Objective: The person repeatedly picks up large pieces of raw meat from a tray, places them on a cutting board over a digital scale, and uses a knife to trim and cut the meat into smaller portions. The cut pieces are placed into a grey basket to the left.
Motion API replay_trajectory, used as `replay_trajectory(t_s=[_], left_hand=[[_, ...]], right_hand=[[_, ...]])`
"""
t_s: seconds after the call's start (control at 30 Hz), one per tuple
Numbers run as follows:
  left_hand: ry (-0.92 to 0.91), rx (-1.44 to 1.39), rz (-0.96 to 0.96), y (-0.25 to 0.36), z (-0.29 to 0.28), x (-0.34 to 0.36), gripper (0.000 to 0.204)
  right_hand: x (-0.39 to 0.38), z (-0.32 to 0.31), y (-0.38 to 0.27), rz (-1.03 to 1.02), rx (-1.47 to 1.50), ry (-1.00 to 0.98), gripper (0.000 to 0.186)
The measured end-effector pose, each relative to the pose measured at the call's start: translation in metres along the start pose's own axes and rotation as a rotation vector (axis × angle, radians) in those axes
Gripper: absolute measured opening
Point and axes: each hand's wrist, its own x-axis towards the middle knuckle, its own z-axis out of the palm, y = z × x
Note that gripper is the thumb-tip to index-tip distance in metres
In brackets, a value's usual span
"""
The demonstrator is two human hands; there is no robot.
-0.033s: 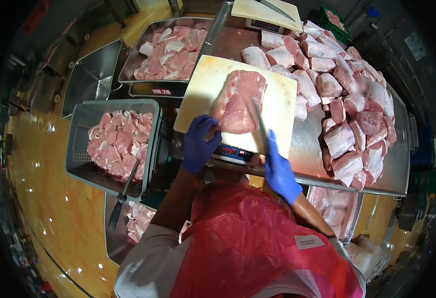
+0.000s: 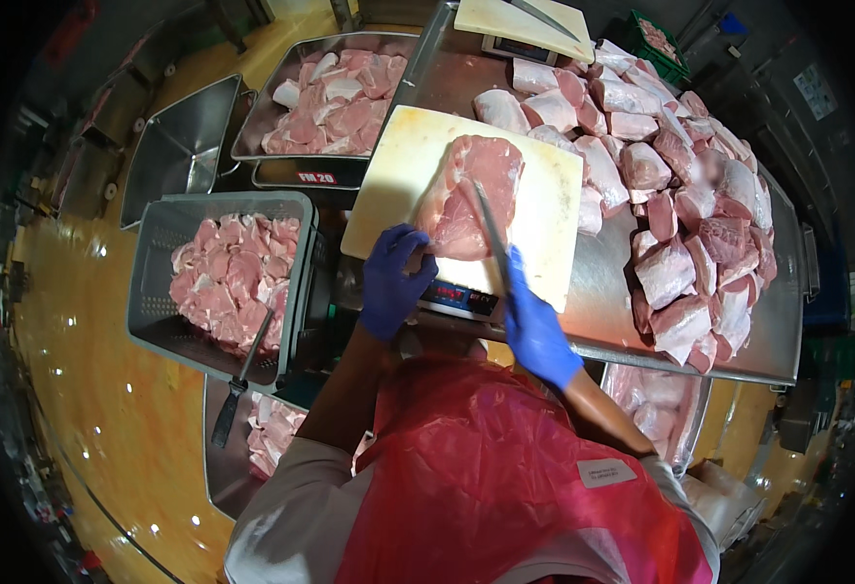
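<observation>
A large slab of raw pink meat [image 2: 497,167] lies on a white cutting board [image 2: 550,229] in front of me. My left hand [image 2: 394,284], in a blue glove, has its fingers curled in a pinch at the slab's near left edge. In my right hand [image 2: 538,336], also gloved in blue, is a knife [image 2: 491,229], whose handle is hidden by the fingers. Its blade slants up and to the left across the meat, with the tip near the slab's middle. Under the board's near edge shows a scale [image 2: 461,300] with a lit display.
Many meat chunks [image 2: 675,268] are heaped on the metal table [image 2: 607,297] at right. Left stand a grey crate [image 2: 143,292] of meat pieces with a black-handled tool [image 2: 230,414] over its rim, a metal tub [image 2: 179,141] and a meat-filled tray [image 2: 252,141]. Another board [image 2: 486,21] holds a knife.
My right hand and the knife have shifted left, bringing the blade further over the slab. My left hand stays at the meat's edge.
</observation>
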Motion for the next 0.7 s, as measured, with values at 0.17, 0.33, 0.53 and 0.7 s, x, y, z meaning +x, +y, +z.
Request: replay_trajectory(t_s=[0.17,0.33,0.53,0.7], left_hand=[[0.080,0.042,0.060,-0.001,0.005,-0.004,0.027],[0.134,0.114,0.174,-0.007,0.005,-0.003,0.027],[0.139,-0.115,-0.218,-0.043,-0.009,0.004,0.024],[0.102,-0.137,-0.232,-0.055,-0.021,0.018,0.033]], right_hand=[[0.085,0.027,-0.045,0.000,-0.098,-0.167,0.093],[0.073,0.029,-0.048,0.047,-0.295,-0.284,0.092],[-0.014,-0.023,-0.023,0.095,-0.430,-0.579,0.093],[-0.041,-0.063,-0.035,0.108,-0.576,-0.679,0.096]])
